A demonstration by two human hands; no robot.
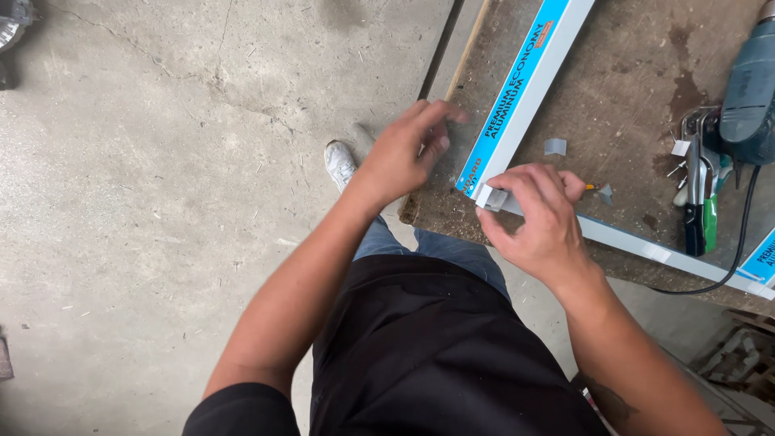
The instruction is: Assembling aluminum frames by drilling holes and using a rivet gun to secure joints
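1. The right hand grips the corner of an aluminium frame, thumb and fingers curled round a small white corner piece at the joint.
2. The left hand hovers just beside that corner, fingers loosely spread and blurred, holding nothing; it is over the edge of the workbench.
3. The frame lies flat on the workbench: one blue-and-white bar runs up and away from the corner, and a second bar runs off to the right.
4. A small clear scrap lies just inside the corner.
5. Further right sit pliers and a grey-blue power tool, its black cord crossing the second bar.
6. Below the bench edge are the concrete floor and a white shoe.
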